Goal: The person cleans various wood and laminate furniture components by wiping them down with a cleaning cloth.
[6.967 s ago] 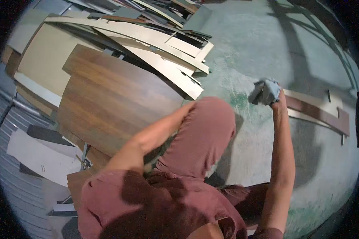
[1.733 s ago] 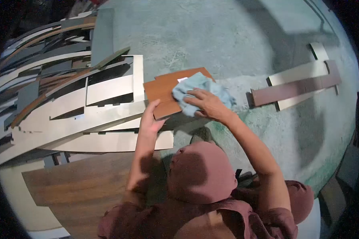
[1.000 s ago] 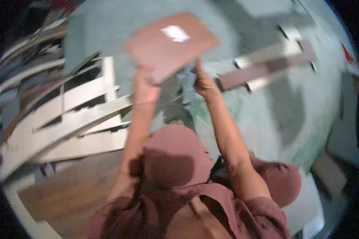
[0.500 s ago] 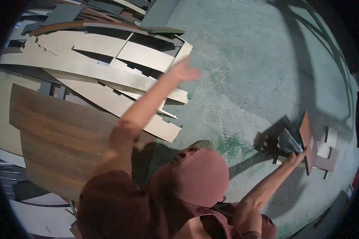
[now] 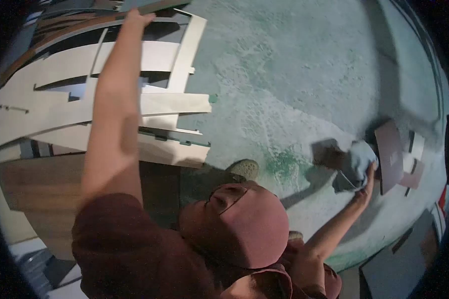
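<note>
My left arm stretches far forward over a heap of flat panels. My left hand lies at the long curved board with the brown edge, near the top of the view; its fingers are small and partly hidden there. Below it spread pale cut panels with notched ends and gaps between them. On the right, my right hand is closed on a crumpled grey-blue cloth, held just above the floor. A brown-mauve panel stands tilted right beside that cloth.
Small pale offcuts lie behind the tilted panel. Wide brown boards lie at the lower left, and grey sheets at the lower right. The worn green-grey floor stretches between the heap and the offcuts. A capped head fills the lower middle.
My left hand has moved forward and left, from the pale panels' ends to the curved board. The cloth is bunched more fully in my right hand, and the tilted panel shows more of its face.
</note>
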`<state>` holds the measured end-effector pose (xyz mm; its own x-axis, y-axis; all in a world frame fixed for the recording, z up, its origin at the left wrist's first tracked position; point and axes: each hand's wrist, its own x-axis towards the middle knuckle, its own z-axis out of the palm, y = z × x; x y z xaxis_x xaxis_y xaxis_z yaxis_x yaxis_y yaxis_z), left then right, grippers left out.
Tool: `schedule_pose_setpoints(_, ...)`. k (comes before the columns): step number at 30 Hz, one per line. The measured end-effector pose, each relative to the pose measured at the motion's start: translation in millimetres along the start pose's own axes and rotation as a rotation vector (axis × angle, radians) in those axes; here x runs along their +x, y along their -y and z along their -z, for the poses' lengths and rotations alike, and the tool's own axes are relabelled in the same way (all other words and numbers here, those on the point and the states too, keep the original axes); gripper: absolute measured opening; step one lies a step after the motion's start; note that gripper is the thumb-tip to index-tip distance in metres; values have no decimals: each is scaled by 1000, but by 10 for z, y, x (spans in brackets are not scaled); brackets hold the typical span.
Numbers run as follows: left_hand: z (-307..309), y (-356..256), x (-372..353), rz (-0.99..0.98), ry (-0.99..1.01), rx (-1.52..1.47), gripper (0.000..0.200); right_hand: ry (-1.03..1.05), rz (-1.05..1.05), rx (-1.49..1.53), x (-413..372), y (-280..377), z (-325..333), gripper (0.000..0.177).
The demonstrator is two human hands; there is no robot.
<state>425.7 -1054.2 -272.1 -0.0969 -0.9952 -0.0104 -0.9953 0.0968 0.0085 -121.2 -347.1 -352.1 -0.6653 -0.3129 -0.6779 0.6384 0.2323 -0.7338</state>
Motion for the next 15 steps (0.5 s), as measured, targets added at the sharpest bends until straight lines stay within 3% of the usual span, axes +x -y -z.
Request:
schedule_pose_setpoints(1,229,-247,-268,92,72,33,88,-1,5,-34,-185,-53,-263,55)
schedule_pose_setpoints(2,303,-452,-381,141,26,293,87,7,-39,-61,-323,-74,-466,56)
schedule_pose_setpoints(3,98,-218,-60,-15,84,299,72,14,-84,-83,-459,-82,-653,56)
schedule_pose_setpoints(5,38,-252,12,-78,-8,93,67,-15,-38,-225,-735,-79,-949,62)
schedule_pose_setpoints(6,10,-298,-16,-45,-31,-157,64,36,-56,-196,-731,-121,-946,59)
schedule_pose_setpoints(8,16,-487,-126,346,-41,-1451,59,208,-95,-125,-758,-162,-918,56)
schedule_pose_setpoints(9,114,-532,-255,403,-77,-1716,56,215,-77,-109,-779,-139,-973,56)
schedule_pose_setpoints(11,430,-615,-645,209,-82,-1800,51,204,-61,16,-875,-100,-1105,60)
schedule_pose_setpoints(13,765,-765,-1097,-177,-13,-1678,42,209,-30,84,-899,-52,-1239,63)
schedule_pose_setpoints(15,1014,-997,-1522,-265,8,-1693,39,256,43,248,-1027,115,-1487,55)
